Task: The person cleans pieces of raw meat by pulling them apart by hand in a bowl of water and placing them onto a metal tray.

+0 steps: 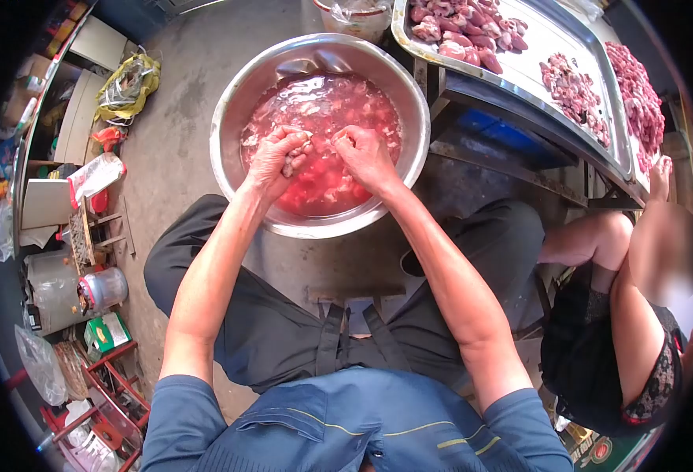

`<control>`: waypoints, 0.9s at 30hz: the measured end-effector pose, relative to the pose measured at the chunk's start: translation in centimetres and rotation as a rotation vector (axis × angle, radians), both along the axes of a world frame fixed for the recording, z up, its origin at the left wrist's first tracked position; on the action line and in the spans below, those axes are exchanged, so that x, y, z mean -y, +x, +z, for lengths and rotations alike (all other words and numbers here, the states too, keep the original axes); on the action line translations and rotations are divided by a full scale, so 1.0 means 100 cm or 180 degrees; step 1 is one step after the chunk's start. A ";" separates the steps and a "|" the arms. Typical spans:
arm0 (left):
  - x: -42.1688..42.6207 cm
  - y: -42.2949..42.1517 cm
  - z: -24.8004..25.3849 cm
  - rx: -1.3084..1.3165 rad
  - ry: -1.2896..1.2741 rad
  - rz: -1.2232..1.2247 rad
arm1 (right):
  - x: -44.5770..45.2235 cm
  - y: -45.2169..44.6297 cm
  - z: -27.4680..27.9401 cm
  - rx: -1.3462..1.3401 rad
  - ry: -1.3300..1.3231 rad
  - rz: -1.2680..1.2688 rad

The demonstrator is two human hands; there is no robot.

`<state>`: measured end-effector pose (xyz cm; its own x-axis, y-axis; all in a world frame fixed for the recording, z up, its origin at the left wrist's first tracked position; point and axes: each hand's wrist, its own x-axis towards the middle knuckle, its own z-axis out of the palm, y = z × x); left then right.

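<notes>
A wide metal basin (221, 149) stands on the floor between my knees, with reddish water (315, 200) and pale bits of meat in it. Over the water, my left hand (274, 161) is closed around a piece of greyish-pink meat (291, 164), part of which is hidden by the fingers. My right hand (364, 157) hangs to the right of it, above the same basin, fingers curled into a pinch. What those fingertips hold, if anything, I cannot make out. The two hands are a short gap apart.
A metal tray (543, 35) with heaps of raw meat (468, 31) rests on a stand at upper right. Beside it lies more red meat (636, 94). Another person (614, 315) sits at right. A bucket (354, 20) is behind the basin; shelves and bags line the left.
</notes>
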<state>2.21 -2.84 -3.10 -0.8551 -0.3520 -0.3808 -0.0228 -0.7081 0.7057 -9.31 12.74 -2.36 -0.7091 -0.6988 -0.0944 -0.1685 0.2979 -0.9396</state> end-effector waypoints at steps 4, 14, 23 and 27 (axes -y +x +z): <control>-0.003 0.001 -0.001 0.0026 -0.0101 0.0007 | 0.001 0.003 -0.006 0.0106 -0.0043 0.0038; -0.014 -0.003 -0.005 0.0782 -0.0892 -0.0295 | 0.005 0.001 -0.022 -0.0222 -0.0322 -0.0050; -0.015 -0.003 -0.003 0.0718 -0.0746 -0.0056 | 0.001 0.003 -0.005 0.0012 -0.0049 -0.0216; -0.011 -0.003 0.004 0.0540 -0.0814 -0.0291 | 0.001 0.001 -0.002 -0.0133 -0.0068 -0.0131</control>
